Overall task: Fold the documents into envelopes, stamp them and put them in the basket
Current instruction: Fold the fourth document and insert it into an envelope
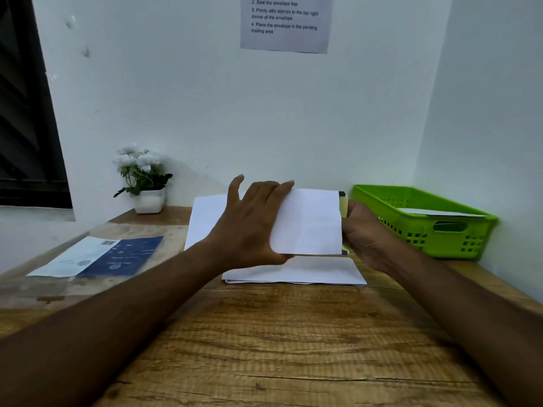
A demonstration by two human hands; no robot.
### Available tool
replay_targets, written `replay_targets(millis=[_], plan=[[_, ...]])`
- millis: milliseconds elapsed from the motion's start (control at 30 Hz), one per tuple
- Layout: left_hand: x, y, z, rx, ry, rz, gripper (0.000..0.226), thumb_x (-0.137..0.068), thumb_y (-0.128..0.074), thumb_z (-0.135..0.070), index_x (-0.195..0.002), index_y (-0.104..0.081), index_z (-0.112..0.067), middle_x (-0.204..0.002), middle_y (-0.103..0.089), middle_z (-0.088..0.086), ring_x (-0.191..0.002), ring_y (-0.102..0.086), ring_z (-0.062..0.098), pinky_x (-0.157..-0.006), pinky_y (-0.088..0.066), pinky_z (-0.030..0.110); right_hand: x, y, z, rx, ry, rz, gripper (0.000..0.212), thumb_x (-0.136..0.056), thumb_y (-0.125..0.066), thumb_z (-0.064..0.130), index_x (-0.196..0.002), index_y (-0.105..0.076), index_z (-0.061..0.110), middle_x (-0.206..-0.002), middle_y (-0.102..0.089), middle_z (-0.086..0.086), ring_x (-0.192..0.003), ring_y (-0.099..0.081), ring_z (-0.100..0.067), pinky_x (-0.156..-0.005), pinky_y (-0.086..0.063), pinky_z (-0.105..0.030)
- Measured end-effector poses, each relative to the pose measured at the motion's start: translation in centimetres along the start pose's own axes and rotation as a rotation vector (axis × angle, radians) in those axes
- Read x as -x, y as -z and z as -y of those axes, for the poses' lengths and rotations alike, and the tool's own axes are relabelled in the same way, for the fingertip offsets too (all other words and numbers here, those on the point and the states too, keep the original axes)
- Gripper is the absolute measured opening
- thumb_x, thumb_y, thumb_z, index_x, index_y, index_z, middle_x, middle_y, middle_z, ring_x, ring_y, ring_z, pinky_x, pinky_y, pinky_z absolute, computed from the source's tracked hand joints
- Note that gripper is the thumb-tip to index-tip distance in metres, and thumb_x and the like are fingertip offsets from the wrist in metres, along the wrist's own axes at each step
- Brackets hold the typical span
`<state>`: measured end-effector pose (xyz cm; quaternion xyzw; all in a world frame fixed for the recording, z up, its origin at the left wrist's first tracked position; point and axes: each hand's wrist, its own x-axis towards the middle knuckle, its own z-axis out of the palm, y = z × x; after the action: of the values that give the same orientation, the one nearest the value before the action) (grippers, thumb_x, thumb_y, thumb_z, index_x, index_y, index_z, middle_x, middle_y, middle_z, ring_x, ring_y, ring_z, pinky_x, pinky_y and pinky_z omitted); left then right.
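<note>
1. Where the wooden table (293, 342) runs nearest the camera, its surface is bare apart from the two forearms crossing it from the lower corners.
2. Past mid-table, a loose stack of white documents (308, 273) lies flat, its near edge slightly uneven, directly under the raised hands.
3. Above that stack the left hand (252, 227) is closed on the left end of a folded white document (308, 221), thumb under its near edge and fingers spread over its far edge, the little finger lifted clear.
4. At the sheet's right end the right hand (364, 233) is clamped on a yellowish envelope (343, 205) with dark corners; only a narrow strip of it shows past the paper's right edge, so the envelope lies just at the right-hand grip and the paper runs from there to the left-hand grip. Whether the paper is already inside the envelope cannot be told.
5. Toward the table's left edge lies a blue and white printed sheet (100, 255) under clear film.
6. Behind the left hand another white sheet (205, 221) lies flat toward the far edge.
7. At the far right corner a green basket (423, 221) stands against the wall, a white envelope (437, 212) lying in it.
8. At the far left corner stands a white potted plant (144, 180).
9. On the wall behind hangs a printed instruction sheet (285, 23).
</note>
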<state>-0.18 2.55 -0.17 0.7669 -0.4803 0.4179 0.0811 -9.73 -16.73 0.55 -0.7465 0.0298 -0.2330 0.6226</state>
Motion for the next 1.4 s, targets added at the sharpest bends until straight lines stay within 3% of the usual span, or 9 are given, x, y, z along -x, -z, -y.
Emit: replay_targets(millis=[133,400,633,733,900,1000,1100,1200,1400], plan=[[-0.3,0.5,-0.1,-0.032,-0.03,-0.051,0.105,-0.058,-0.061,-0.068,-0.143,-0.036,-0.011,-0.13,-0.049,0.005,-0.124,-0.045,0.023,-0.113,-0.015,0.057,-0.1,0.0,0.1,0.06,0.039,-0.059,0.011,-0.083,-0.066,-0.007,-0.082,-0.071,0.003,-0.066,-0.07,-0.006,-0.05,-0.06,-0.015,-0.042,-0.038,-0.02],[-0.7,1.0,-0.1,-0.084,-0.067,-0.086,0.092,-0.061,-0.06,-0.067,-0.135,-0.047,-0.014,-0.121,-0.054,0.004,-0.116,-0.049,0.023,-0.109,-0.021,0.055,0.1,-0.3,0.3,0.116,0.093,-0.116,0.046,-0.084,-0.054,-0.015,-0.053,-0.062,0.017,-0.041,-0.053,0.012,-0.035,-0.043,0.001,-0.035,-0.029,-0.011],[-0.9,1.1,0.3,-0.082,-0.072,-0.121,0.065,-0.067,-0.06,-0.053,-0.12,-0.055,-0.017,-0.111,-0.059,0.001,-0.106,-0.056,0.023,-0.103,-0.029,0.049,0.5,-0.1,0.8,0.064,0.086,-0.075,0.032,-0.087,-0.053,-0.011,-0.075,-0.069,0.014,-0.059,-0.063,0.002,-0.052,-0.052,-0.016,-0.044,-0.044,-0.019],[-0.9,1.2,1.2,-0.086,-0.044,-0.119,0.064,-0.066,-0.064,-0.051,-0.119,-0.055,-0.017,-0.11,-0.06,0.0,-0.103,-0.056,0.024,-0.099,-0.032,0.047,0.3,0.3,0.5,0.06,0.07,-0.008,0.011,-0.092,-0.062,0.014,-0.087,-0.071,0.015,-0.068,-0.07,0.003,-0.056,-0.065,-0.016,-0.048,-0.048,-0.023],[-0.6,1.5,4.1,-0.088,0.031,-0.076,0.069,-0.062,-0.068,-0.046,-0.122,-0.052,-0.016,-0.11,-0.058,0.004,-0.101,-0.055,0.028,-0.089,-0.036,0.043,-0.2,1.2,0.5,0.066,0.014,0.003,0.022,-0.096,-0.058,0.033,-0.092,-0.071,0.016,-0.082,-0.075,0.001,-0.056,-0.067,-0.014,-0.052,-0.047,-0.023],[0.0,1.1,5.7,-0.105,0.078,-0.02,0.079,-0.056,-0.078,-0.043,-0.125,-0.051,-0.016,-0.111,-0.057,0.006,-0.103,-0.054,0.03,-0.089,-0.036,0.044,-0.4,2.1,-0.2,0.544,0.101,0.2,0.023,-0.089,-0.067,0.041,-0.1,-0.072,0.021,-0.093,-0.076,0.005,-0.074,-0.069,-0.009,-0.067,-0.051,-0.027],[0.5,0.8,7.0,-0.113,0.121,0.014,0.087,-0.053,-0.082,-0.046,-0.127,-0.048,-0.015,-0.114,-0.055,0.007,-0.106,-0.052,0.03,-0.09,-0.035,0.045,-0.4,2.1,-0.5,0.964,0.037,0.484,0.059,-0.067,-0.079,0.057,-0.119,-0.064,0.033,-0.117,-0.063,0.016,-0.101,-0.061,-0.002,-0.089,-0.05,-0.027],[0.9,0.7,7.7,-0.103,0.155,0.023,0.09,-0.055,-0.083,-0.049,-0.13,-0.048,-0.014,-0.116,-0.055,0.009,-0.108,-0.051,0.03,-0.091,-0.035,0.046,-0.2,1.6,-0.2,0.945,-0.005,0.532,0.074,-0.064,-0.084,0.051,-0.131,-0.054,0.036,-0.121,-0.053,0.022,-0.105,-0.054,0.001,-0.088,-0.046,-0.022],[1.3,0.5,8.5,-0.109,0.207,0.049,0.094,-0.053,-0.084,-0.048,-0.131,-0.046,-0.013,-0.118,-0.054,0.011,-0.11,-0.051,0.032,-0.092,-0.035,0.049,-0.5,2.1,-0.3,0.897,0.062,0.474,0.063,-0.062,-0.089,0.044,-0.119,-0.062,0.039,-0.11,-0.061,0.019,-0.104,-0.056,-0.002,-0.092,-0.047,-0.026]])
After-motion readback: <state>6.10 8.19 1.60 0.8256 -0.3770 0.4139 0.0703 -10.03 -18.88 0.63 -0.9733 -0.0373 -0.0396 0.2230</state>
